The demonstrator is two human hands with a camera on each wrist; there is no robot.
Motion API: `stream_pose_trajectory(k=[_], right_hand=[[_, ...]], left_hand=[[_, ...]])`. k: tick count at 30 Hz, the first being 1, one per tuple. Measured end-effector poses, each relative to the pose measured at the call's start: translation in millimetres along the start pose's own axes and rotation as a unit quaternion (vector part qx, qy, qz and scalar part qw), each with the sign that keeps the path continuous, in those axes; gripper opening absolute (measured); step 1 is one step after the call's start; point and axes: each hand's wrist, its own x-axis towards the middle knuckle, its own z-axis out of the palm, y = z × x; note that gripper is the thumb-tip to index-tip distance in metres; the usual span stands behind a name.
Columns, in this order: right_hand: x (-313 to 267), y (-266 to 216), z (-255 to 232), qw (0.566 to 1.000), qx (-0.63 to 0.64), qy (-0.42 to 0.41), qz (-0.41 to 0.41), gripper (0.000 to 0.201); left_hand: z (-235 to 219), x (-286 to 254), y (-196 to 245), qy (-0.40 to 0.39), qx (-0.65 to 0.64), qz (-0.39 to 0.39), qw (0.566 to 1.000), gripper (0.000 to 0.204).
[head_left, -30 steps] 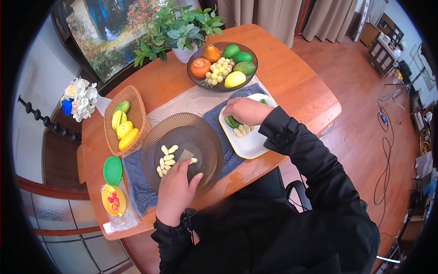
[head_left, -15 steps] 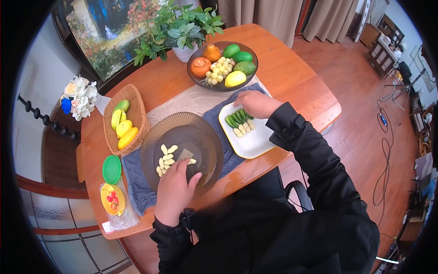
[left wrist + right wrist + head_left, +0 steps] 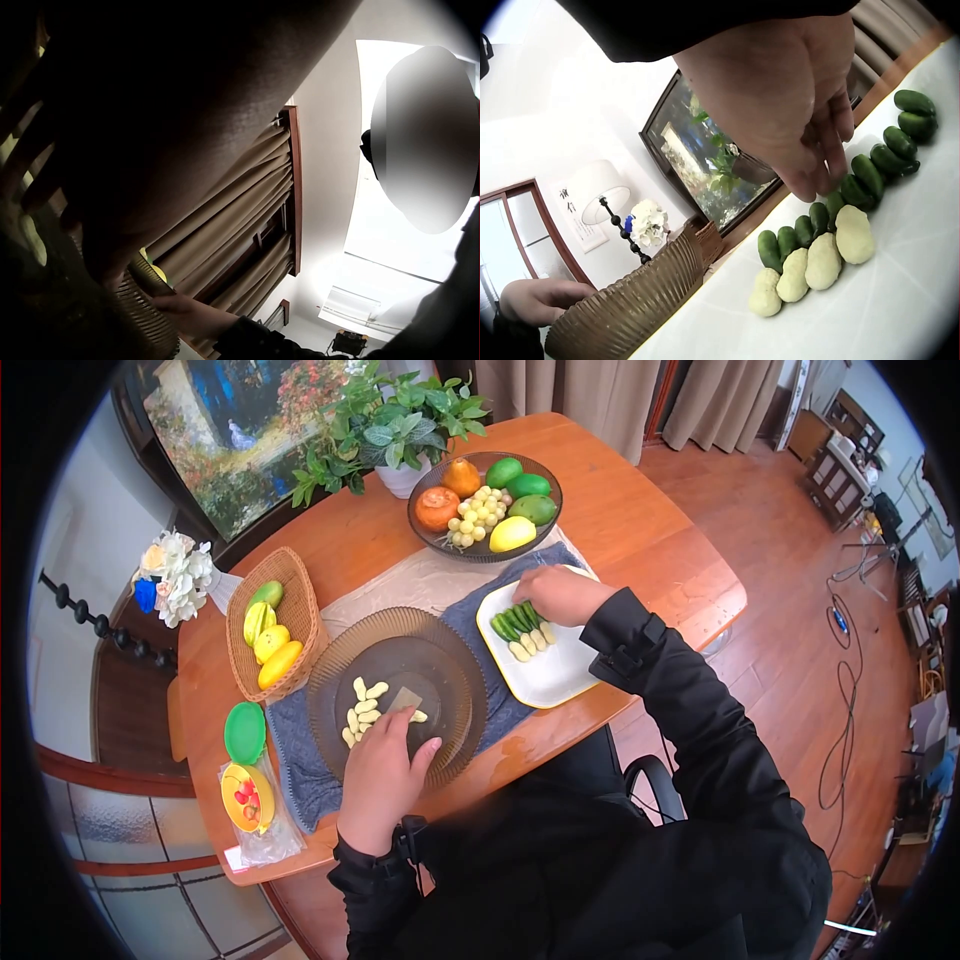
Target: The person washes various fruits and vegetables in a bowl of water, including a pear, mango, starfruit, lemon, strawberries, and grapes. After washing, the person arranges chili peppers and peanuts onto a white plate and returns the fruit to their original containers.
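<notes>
A: What is the grip of the right hand (image 3: 563,595) doing?

B: Its bunched fingertips point down at the green pieces (image 3: 769,247). I can't tell whether they pinch one or only touch the row.

A: And what lies under it?

B: A white tray (image 3: 545,685). The green pieces are lined up on it, with four pale peanut-shaped pieces (image 3: 823,262) just beside them on the near side.

A: How would they handle?

B: The green ones look smooth and firm, so probably light but a bit slippery; I'd take one across its middle. The pale ones look rougher and should hold well at the waist, with gentle pressure in case they dent.

A: The left hand (image 3: 385,775)?

B: To the left, over the ribbed brown plate (image 3: 335,655), fingers loosely extended and clasping nothing I can see. Loose peanut shapes (image 3: 367,705) lie on the plate by its fingertips.

A: Further out?

B: A blue cloth (image 3: 300,760) under the plate, a wicker basket (image 3: 303,600) at the far left, and a dark fruit bowl (image 3: 432,540) on the far side of the worktop (image 3: 640,540).
</notes>
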Motion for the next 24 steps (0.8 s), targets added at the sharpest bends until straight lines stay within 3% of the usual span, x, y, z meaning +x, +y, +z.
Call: stream_pose_trajectory(k=[6, 11, 14, 24], right_hand=[[-3.0, -9.0, -10.1, 0.999, -0.021, -0.038, 0.016, 0.036], [-10.0, -2.7, -10.1, 0.999, -0.010, -0.008, 0.046, 0.036], [-11.8, -5.2, -12.7, 0.998, -0.017, -0.031, 0.059, 0.038], [-12.8, 3.4, -9.6, 0.998, -0.024, -0.002, 0.052, 0.036]], left_hand=[[-2.3, -0.3, 2.1, -0.015, -0.012, -0.021, 1.000, 0.051], [-3.2, -0.3, 3.6, -0.020, -0.010, -0.023, 0.999, 0.051], [-2.6, 1.0, 3.9, -0.015, -0.015, -0.020, 1.000, 0.050], [-2.0, 1.7, 3.9, -0.012, -0.019, -0.019, 1.000, 0.050]])
